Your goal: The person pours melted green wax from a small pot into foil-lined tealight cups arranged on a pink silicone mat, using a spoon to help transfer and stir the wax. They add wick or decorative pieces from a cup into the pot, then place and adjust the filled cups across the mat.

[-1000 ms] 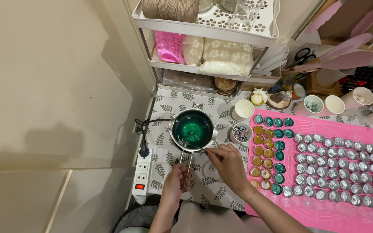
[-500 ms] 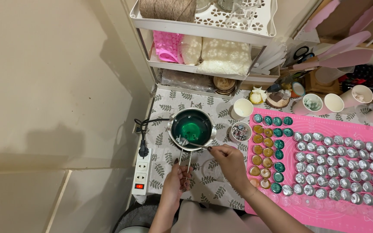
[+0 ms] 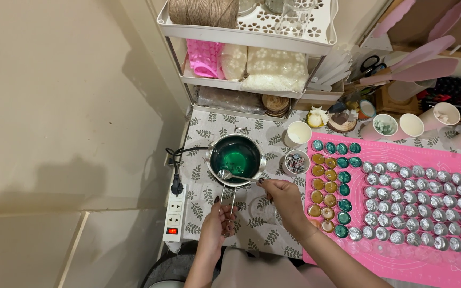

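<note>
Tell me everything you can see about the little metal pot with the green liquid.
The pot is small, round, shiny metal, upright on the leaf-print cloth beside the pink mat. Green liquid fills it. Its thin wire handle points toward the person, held by the left hand. The right hand holds a spoon over its near rim.

Spoon [image 3: 229,175] now nearer the pot's [image 3: 236,158] front rim
</note>
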